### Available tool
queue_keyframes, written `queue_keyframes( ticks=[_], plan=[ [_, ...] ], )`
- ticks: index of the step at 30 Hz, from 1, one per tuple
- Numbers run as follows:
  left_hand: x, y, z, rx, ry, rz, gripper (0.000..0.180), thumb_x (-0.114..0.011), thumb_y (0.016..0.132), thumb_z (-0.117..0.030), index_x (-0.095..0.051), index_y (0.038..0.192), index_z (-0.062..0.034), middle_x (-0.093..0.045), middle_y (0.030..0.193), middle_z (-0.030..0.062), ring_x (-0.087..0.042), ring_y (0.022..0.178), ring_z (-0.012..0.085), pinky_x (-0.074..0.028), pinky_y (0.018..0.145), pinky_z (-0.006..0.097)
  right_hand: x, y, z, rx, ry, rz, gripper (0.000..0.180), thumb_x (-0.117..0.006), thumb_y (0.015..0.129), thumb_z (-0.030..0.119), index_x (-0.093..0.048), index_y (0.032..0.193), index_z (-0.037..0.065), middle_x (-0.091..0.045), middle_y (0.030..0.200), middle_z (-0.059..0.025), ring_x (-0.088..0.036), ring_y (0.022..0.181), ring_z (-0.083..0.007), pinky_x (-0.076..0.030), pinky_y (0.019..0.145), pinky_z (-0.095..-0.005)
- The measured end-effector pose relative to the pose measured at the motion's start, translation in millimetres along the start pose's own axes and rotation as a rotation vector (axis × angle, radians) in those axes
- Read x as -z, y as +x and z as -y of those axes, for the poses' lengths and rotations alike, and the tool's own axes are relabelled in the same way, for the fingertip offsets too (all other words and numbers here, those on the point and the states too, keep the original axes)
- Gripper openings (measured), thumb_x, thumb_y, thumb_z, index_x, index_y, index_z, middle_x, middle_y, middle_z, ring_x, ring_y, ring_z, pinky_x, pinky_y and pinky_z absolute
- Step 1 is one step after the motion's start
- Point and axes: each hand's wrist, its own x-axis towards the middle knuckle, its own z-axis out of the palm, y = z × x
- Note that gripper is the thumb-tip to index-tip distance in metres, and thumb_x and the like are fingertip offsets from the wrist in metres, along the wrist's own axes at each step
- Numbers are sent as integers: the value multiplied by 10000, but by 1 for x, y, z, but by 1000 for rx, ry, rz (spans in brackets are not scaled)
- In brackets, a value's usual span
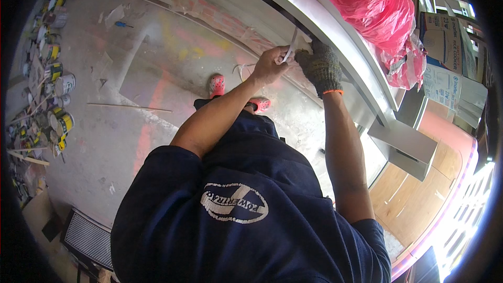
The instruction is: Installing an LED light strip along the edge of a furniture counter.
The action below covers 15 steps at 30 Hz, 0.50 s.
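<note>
I see my bare left hand [270, 65] pinching a white strip [291, 45] at the panel [335, 26]; my gloved right hand [320, 65] presses there, grip unclear. Much film [220, 18] seems left.

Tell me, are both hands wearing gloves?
No, only the right hand wears a dark knit glove; the left hand is bare, pinching a thin white strip.

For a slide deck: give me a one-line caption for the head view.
Bare left hand holds a thin white strip beside the gloved right hand at a long metal panel.
</note>
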Motion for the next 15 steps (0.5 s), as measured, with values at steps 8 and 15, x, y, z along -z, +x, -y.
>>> queue_keyframes(
  ticks=[8,15],
  plan=[
    [-5,-2,-5,-9,-106,-49,471,-555,793,57,-537,1263,43,-621,1066,63,-588,1015,129,-489,938,292,-4,-1,-3,6,4,-48,468,-697,760,313,-640,1115,14,-672,1025,-231,-644,967,-387,-500,815,-433],
    [-2,-3,1,-10,44,-30,462,-542,798,53,-546,1260,33,-618,1063,61,-579,1010,125,-489,934,286,-5,-1,2,25,18,-107,423,-692,766,340,-661,1049,27,-676,968,-229,-646,927,-399,-502,790,-453]
  ],
)
